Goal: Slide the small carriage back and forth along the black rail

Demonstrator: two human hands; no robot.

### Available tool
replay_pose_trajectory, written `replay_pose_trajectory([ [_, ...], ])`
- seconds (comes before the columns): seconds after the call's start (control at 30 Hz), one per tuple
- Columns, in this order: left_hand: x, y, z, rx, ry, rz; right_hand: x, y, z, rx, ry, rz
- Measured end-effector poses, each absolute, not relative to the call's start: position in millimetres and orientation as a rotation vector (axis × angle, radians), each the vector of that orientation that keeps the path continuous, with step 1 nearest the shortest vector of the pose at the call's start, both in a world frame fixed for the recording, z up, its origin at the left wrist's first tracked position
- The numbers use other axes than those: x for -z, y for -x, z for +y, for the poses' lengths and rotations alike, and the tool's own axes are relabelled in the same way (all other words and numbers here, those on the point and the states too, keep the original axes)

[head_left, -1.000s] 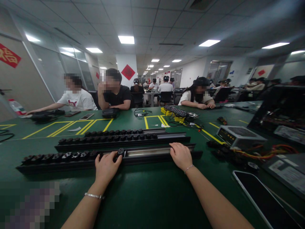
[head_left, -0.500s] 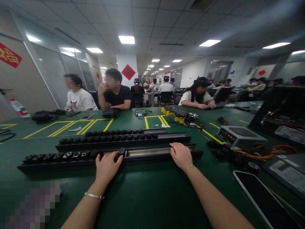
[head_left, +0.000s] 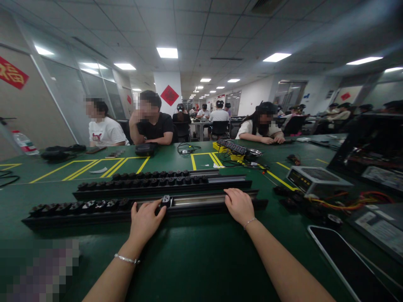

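On the table in front of me lies a long black power track rail (head_left: 201, 203) with a bare metallic channel along its right part. A row of black socket modules (head_left: 75, 207) sits along its left part. My left hand (head_left: 146, 220) is closed with thumb and fingers around a single black track socket (head_left: 166, 200) seated in the channel, near the middle of the rail. Its fingers hide part of the rail behind. My right hand (head_left: 239, 205) grips the rail near its right end, with the fingertips over the far edge and the thumb at the near side.
Two similar rails with sockets, one (head_left: 226, 184) nearer and one (head_left: 204, 172) farther, lie behind. To the right are a power supply unit (head_left: 317, 180), loose cables and a phone (head_left: 343, 260). A yellow stand (head_left: 237, 157) is farther back. Several people sit across the table.
My left hand has slid a little to the right along the rail, and the black track socket has moved with it. My right hand stays in place.
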State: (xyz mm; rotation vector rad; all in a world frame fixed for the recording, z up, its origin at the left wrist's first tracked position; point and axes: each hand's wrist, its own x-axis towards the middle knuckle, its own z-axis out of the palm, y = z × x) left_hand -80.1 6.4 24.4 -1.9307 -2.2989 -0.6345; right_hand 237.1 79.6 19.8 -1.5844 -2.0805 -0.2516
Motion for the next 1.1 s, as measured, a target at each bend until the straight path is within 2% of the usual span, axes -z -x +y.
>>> replay_pose_trajectory([
  [1.1,-17.9,72.7,3.4,0.537,2.055,-1.974,-19.8,-236.9,79.3,0.238,1.588,-2.082],
])
